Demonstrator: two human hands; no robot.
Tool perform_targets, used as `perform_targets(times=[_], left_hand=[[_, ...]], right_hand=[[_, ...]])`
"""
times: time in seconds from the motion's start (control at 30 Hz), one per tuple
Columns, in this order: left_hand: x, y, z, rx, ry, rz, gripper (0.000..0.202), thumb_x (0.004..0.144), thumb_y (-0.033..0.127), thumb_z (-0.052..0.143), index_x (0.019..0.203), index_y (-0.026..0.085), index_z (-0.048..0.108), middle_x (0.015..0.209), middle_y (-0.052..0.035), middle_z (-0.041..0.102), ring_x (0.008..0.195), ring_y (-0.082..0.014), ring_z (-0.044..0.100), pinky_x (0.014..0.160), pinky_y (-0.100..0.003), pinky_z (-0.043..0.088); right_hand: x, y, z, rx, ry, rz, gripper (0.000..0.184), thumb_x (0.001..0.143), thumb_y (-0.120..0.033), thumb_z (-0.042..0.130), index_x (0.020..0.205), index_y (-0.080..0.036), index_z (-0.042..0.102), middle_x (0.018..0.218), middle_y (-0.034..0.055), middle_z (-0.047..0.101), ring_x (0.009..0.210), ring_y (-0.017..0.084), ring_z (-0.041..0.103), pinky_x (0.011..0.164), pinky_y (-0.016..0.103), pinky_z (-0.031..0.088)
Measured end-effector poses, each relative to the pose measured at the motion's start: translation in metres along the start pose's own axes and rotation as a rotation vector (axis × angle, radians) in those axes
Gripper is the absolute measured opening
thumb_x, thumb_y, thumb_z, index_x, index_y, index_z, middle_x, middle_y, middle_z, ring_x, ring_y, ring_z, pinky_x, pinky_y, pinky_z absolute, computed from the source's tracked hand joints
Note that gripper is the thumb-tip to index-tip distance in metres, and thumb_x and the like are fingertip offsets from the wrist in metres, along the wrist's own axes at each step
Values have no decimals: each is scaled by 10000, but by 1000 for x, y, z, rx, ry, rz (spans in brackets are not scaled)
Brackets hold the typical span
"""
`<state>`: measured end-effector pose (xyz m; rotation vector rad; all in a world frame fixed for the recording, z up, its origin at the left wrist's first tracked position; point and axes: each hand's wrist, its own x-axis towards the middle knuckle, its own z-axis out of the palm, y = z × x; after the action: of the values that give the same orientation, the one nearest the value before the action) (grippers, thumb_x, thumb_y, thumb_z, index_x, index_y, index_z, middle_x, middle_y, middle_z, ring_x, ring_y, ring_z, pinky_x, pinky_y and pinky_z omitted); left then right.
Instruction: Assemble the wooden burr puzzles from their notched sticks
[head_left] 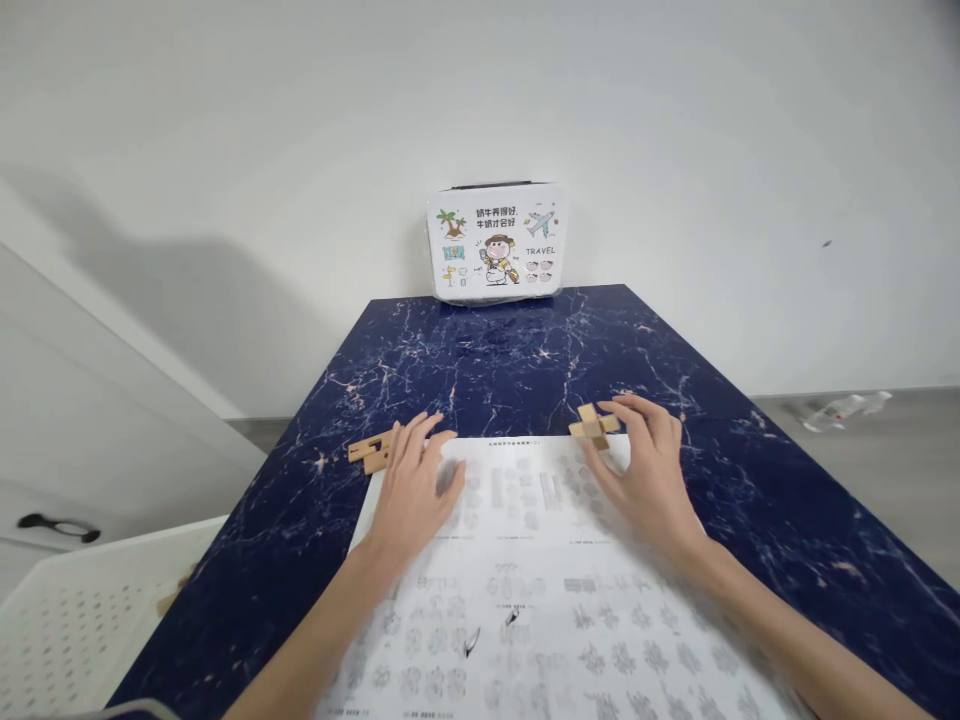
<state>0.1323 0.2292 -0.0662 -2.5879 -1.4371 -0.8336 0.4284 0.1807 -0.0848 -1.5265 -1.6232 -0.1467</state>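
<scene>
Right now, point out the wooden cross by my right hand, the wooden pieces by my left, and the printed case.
Wooden cross (594, 428): head view, on its crossing middle.
Wooden pieces (367, 448): head view, on the farther piece's exposed end.
Printed case (496, 245): head view, on its front panel.

Soft, fairly bright light spreads evenly over the worktop (495, 375). Beyond its left edge, a broad grey shadow (187, 310) with soft edges lies on the wall (315, 100). Small print on the sheet (480, 556) smears, while lettering on the case (496, 245) at the far edge reads clearly. Wide-angle distortion stretches the near end.
</scene>
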Motion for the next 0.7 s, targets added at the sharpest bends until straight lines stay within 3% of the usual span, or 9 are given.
perform_targets(times=[0.17,0.43,0.57,0.7], left_hand=[[-3,15,-1,-62,-35,75,203,991,206,549,1186,236,598,1413,-103,588,1426,-317,486,1257,-615,328],[-7,25,-3,-167,-72,141,205,986,147,549,1161,241,601,1372,-104,586,1389,-312,487,1147,-551,469],[-6,29,-7,-226,-60,150,168,987,146,556,1115,242,608,1285,-86,626,1298,-291,556,1094,-523,498],[-7,32,-7,-336,-95,106,188,992,221,597,1176,260,589,1266,-76,642,1235,-280,604,1065,-513,515]], right_hand=[[-4,12,7,-55,-101,0,324,1001,-341,587,1303,-227,609,1354,176,536,1227,385,464,955,548,497],[0,19,5,-81,-77,5,231,1016,-371,566,1172,-270,702,1231,133,596,1084,350,548,778,465,526],[4,7,-2,126,-50,25,217,1030,-349,565,1171,-257,703,1213,117,590,896,256,626,801,462,559],[1,-14,-6,448,-134,59,175,1019,-353,606,1132,-265,707,1181,104,554,1007,260,643,825,438,624]])
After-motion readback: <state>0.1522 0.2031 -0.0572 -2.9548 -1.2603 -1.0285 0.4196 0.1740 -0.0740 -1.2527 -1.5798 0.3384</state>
